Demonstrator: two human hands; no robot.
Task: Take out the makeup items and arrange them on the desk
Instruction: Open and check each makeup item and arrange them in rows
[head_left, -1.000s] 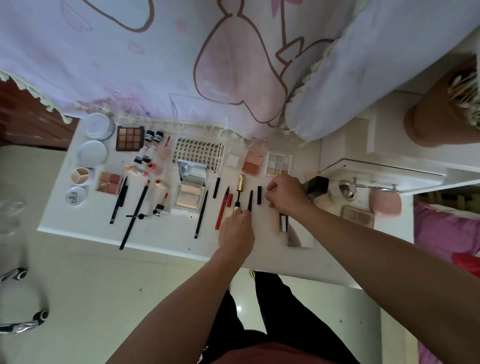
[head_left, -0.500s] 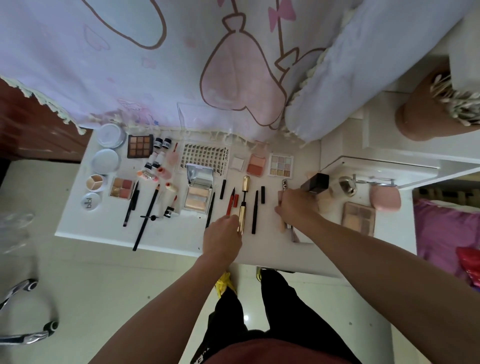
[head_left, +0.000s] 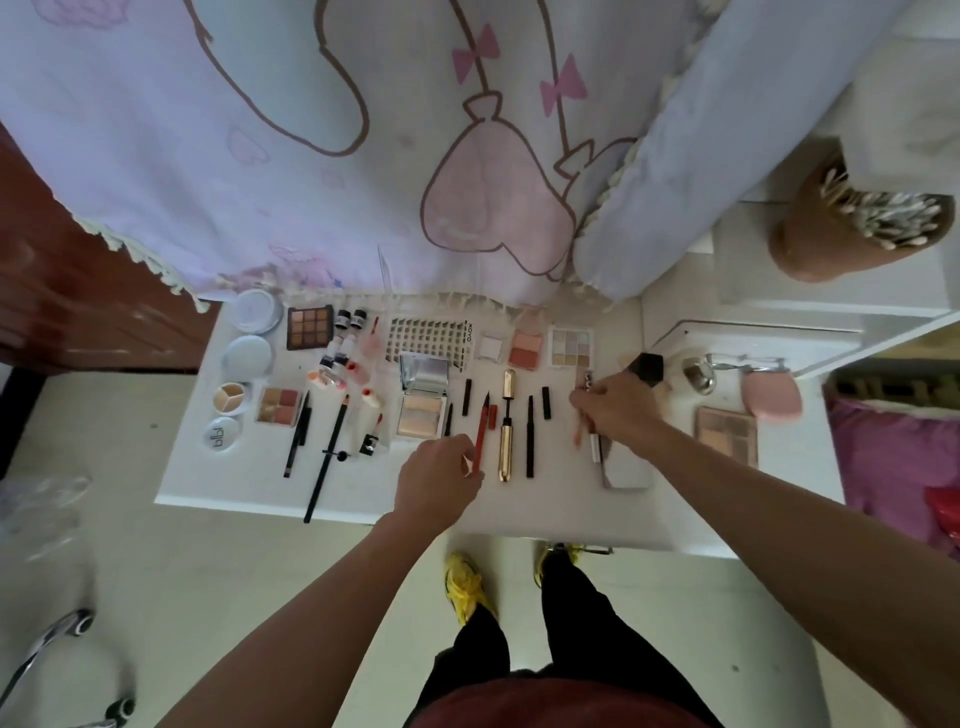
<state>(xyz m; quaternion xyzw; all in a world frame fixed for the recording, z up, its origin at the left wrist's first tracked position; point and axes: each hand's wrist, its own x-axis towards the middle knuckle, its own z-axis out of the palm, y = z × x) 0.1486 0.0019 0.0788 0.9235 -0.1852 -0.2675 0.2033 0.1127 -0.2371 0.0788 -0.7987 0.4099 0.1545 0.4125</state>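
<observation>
Hands both pinched: left hand (head_left: 439, 480) the red pencil (head_left: 482, 431) by its low end mid-frame, right hand (head_left: 618, 410) a thin stick (head_left: 595, 448) further right. Both looked light, hard, ready to roll.

bedroom — cartoon curtain (head_left: 311, 156), vanity desk (head_left: 519, 499)

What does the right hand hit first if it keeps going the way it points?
Likely the short black cap, just left of the right hand, which grips a pen. The hand's height above the desk is unclear.
</observation>
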